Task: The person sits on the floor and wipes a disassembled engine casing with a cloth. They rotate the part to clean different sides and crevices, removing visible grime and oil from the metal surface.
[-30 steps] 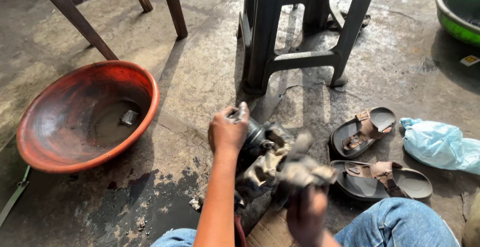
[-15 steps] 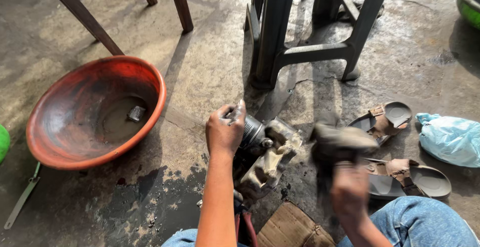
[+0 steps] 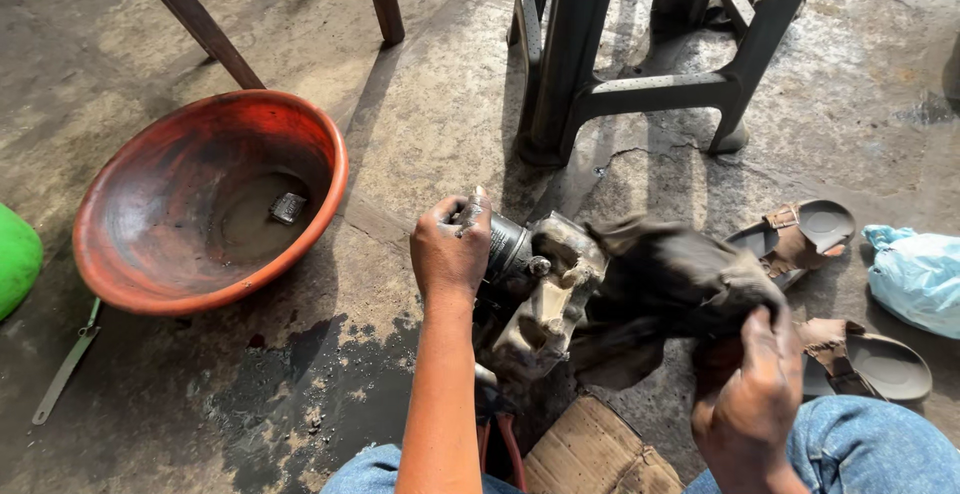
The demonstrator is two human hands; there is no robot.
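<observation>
My left hand (image 3: 452,250) grips the dark round end of a greasy metal engine part (image 3: 535,289) that stands on the oily concrete floor in front of me. My right hand (image 3: 752,394) holds a dirty dark rag (image 3: 668,294), bunched up and lifted against the part's right side. The lower portion of the part is hidden behind my left forearm and the rag.
A large orange basin (image 3: 120,284) with murky liquid and a small metal piece (image 3: 287,208) sits to the left. A dark plastic stool (image 3: 640,84) stands behind. Sandals (image 3: 800,229) and a blue bag (image 3: 918,274) lie right; cardboard (image 3: 590,449) near my knees; a green object (image 3: 15,259) far left.
My right hand has swung the rag out to the right and up, and the rag now spreads wider over the part's right side. My left hand keeps its grip.
</observation>
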